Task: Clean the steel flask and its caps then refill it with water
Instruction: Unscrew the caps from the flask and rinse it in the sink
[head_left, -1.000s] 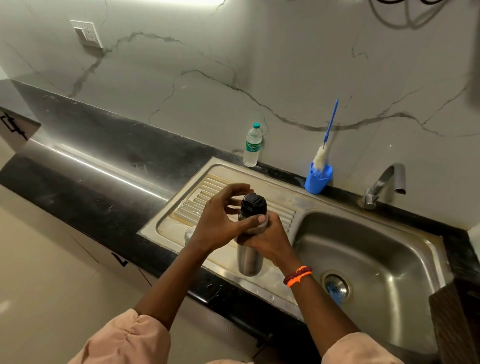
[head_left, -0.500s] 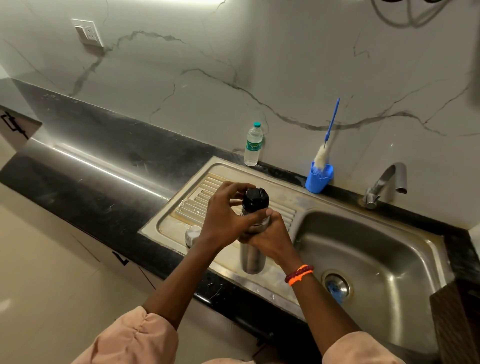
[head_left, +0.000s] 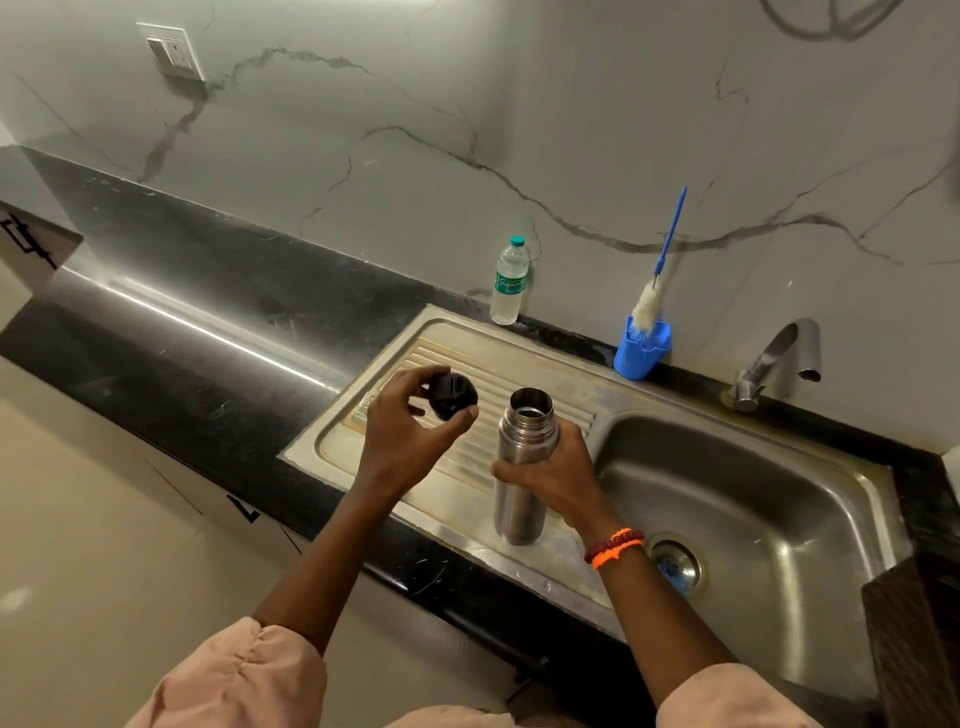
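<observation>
Head view: steel flask (head_left: 522, 467) stood uncapped on the sink (head_left: 524, 366) drainboard
Right hand (head_left: 558, 475): wrapped round flask's middle
Left hand (head_left: 402, 434): black cap (head_left: 452, 396) pinched, left of flask

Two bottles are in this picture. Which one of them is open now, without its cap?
The steel flask, gripped by the right hand on the drainboard: its mouth is bare. The plastic water bottle by the wall has its green cap on.

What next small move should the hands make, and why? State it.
Probably set the black stopper, pinched in the left hand, down on the drainboard. The steel flask stands open, gripped by the right hand, so a free left hand could fetch the bottle brush.
</observation>
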